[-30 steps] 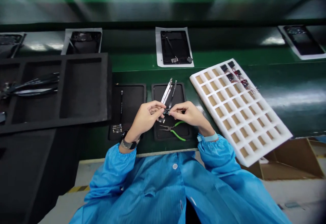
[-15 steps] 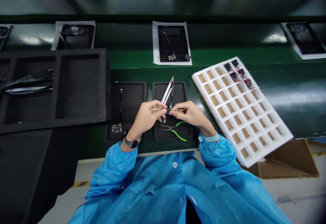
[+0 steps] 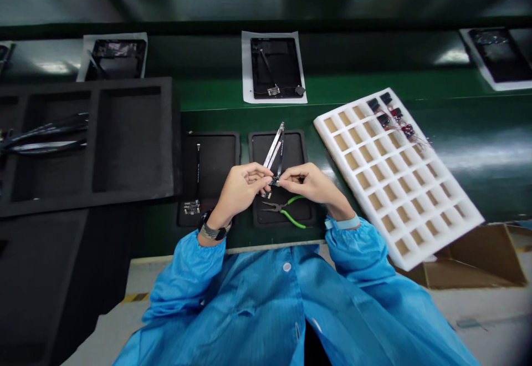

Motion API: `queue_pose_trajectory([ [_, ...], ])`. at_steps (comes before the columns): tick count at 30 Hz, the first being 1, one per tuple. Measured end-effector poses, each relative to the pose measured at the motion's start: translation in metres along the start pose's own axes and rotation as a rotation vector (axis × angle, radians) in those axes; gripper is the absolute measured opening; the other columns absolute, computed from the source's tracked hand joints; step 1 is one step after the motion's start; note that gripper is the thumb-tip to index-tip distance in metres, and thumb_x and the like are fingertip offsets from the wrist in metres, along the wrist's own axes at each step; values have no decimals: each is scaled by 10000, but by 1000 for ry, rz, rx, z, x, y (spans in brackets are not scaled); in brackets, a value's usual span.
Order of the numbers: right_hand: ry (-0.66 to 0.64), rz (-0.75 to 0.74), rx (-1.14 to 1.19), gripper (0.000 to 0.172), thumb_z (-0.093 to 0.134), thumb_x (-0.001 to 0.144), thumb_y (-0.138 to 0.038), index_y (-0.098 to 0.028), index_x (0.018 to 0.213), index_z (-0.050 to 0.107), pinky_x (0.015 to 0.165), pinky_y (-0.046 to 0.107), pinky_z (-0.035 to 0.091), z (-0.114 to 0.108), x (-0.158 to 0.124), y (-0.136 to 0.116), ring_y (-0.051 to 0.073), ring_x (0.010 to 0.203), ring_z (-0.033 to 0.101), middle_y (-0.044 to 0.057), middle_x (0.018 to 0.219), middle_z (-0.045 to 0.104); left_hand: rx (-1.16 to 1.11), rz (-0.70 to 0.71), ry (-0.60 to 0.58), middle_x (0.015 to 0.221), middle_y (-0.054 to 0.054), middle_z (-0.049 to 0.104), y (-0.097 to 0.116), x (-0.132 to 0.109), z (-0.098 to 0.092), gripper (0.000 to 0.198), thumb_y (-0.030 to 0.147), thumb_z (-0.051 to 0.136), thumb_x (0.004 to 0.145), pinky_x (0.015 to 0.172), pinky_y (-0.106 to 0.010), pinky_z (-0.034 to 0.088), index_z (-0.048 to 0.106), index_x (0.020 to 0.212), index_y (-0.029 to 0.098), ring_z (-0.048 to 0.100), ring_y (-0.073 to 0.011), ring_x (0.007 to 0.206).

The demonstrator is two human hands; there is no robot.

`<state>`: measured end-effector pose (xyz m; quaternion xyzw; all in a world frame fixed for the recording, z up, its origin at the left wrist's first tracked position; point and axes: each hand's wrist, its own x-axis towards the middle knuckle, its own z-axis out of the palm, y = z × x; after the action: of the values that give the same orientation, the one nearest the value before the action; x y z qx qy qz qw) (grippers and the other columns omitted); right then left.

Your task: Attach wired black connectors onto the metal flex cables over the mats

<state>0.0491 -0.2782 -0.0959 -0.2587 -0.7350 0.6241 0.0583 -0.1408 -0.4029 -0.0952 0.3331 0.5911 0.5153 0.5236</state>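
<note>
My left hand and my right hand meet over the right black tray. Between their fingertips is a small circuit board, partly hidden, and both hands pinch it. From it a flat ribbon cable, silvery and folded, stretches away from me. Below the hands lie needle-nose pliers with green handles, jaws pointing left. In the left black tray rest another small circuit board and a thin black cable.
A white foam tray at right holds several black parts with red wires in its far cells. A large black foam tray at left contains dark strips. Behind are panels on white sheets. A cardboard box sits lower right.
The panels on the far green surface have shifted slightly left. The view has moved a little. Both hands keep their pinch on the circuit board, almost unmoved.
</note>
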Motion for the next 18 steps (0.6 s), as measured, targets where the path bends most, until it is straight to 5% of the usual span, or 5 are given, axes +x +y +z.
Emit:
queue_pose_trajectory([
  [18, -130, -29, -20, 405, 746, 948, -531, -135, 894, 813, 500, 260, 226, -7, -2, 1, 88, 532, 318, -44, 551, 481, 18, -8, -71, 700, -64, 763, 2, 0, -1, 145, 249, 797, 810, 664, -276, 602, 766, 890, 131, 752, -187, 654],
])
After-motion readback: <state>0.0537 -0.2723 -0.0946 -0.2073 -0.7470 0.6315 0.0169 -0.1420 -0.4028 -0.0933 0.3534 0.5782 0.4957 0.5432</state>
